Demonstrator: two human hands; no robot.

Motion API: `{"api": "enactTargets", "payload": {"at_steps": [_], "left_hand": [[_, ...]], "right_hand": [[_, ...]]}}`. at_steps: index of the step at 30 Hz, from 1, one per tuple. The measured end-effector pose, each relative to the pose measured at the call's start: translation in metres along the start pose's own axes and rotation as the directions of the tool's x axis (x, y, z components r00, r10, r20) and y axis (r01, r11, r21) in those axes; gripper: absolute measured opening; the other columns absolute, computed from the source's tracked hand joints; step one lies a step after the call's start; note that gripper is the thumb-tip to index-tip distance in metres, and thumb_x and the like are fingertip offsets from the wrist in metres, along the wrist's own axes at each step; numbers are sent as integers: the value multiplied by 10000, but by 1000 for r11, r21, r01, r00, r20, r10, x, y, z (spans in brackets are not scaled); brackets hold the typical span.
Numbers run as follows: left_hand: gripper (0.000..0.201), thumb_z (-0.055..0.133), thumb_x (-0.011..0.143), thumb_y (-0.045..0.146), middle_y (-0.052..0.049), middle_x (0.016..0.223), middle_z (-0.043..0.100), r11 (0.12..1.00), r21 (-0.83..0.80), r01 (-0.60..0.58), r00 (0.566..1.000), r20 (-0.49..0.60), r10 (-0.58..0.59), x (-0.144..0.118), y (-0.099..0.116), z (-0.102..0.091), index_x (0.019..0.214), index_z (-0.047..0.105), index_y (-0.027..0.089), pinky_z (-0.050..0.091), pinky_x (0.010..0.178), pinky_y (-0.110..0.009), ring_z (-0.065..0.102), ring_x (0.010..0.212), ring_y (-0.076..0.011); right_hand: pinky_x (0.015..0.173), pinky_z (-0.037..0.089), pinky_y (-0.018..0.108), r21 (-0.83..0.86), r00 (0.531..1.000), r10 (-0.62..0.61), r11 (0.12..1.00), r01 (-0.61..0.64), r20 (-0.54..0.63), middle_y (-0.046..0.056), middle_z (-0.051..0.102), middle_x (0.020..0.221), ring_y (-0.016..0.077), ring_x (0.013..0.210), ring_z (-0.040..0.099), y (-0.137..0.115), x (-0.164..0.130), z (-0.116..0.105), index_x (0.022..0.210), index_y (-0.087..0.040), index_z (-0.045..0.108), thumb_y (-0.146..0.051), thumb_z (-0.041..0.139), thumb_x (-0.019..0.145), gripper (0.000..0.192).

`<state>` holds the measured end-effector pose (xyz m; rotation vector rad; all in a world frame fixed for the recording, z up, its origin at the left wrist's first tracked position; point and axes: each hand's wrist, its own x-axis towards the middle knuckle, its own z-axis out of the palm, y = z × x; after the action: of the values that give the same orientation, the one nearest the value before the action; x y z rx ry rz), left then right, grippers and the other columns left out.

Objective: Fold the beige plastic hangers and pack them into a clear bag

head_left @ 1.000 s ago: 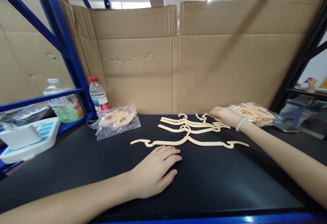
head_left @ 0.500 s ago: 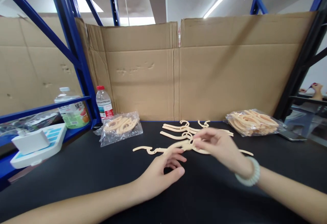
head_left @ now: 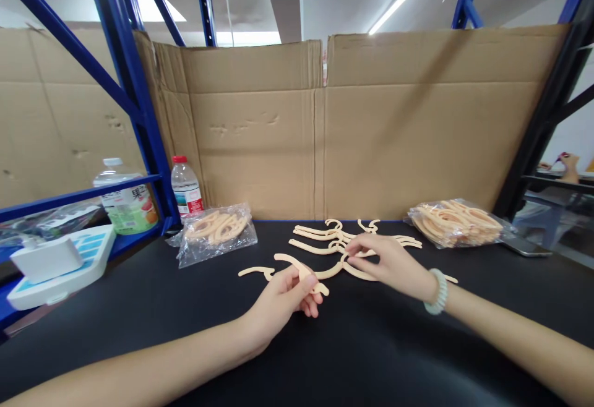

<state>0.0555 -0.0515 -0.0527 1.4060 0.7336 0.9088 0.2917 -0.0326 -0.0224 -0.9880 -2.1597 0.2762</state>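
Hangers point(head_left: 357, 238) lie mid-counter point(head_left: 139, 308); left hand point(head_left: 283, 299) pinches one hanger piece point(head_left: 299, 269), right hand point(head_left: 390, 261) grips another hanger's middle point(head_left: 346, 265). Thin arms could snap if bent or snagged.

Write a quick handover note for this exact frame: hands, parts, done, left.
Left hand: fingers pinched on a small curved hook piece, lifted just off the black tabletop.
Right hand: fingers on the middle of the nearest flat hanger, pressing it to the top.
Parts: more loose hangers behind it; bagged hooks at left, a fuller bag at right.
Done: cannot tell that any hanger carries a hook.
Left: hook in hand is not yet seated on the hanger; the loose hangers lie untouched.
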Motion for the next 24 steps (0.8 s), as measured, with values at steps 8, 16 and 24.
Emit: {"api": "enactTargets", "payload": {"at_steps": [8,16,24], "left_hand": [[334,669,783,429,-4,707,570,1000,14,28,999,-35,-27,2,3,-3,769,516,133,384,576,-217,478,579,-73],[252,711,753,324,18,710,539,999,-21,48,997,-61,-49,-1,10,-2,795,542,142,361,589,-208,449,596,-69],[185,699,778,281,17,734,513,995,-88,52,998,-30,-55,0,10,-5,828,587,142,344,614,-194,424,627,-64]], "right_hand": [[771,466,325,-359,985,132,930,-83,115,63,667,880,215,865,602,73,4,-21,872,-182,677,-211,617,804,95],[657,426,267,-257,985,131,961,-100,109,25,626,748,164,722,577,77,5,-8,738,-177,657,-200,604,810,92],[654,441,272,-228,996,83,970,-89,-33,24,628,772,164,706,589,86,4,-7,800,-183,597,-228,556,837,72]]}}
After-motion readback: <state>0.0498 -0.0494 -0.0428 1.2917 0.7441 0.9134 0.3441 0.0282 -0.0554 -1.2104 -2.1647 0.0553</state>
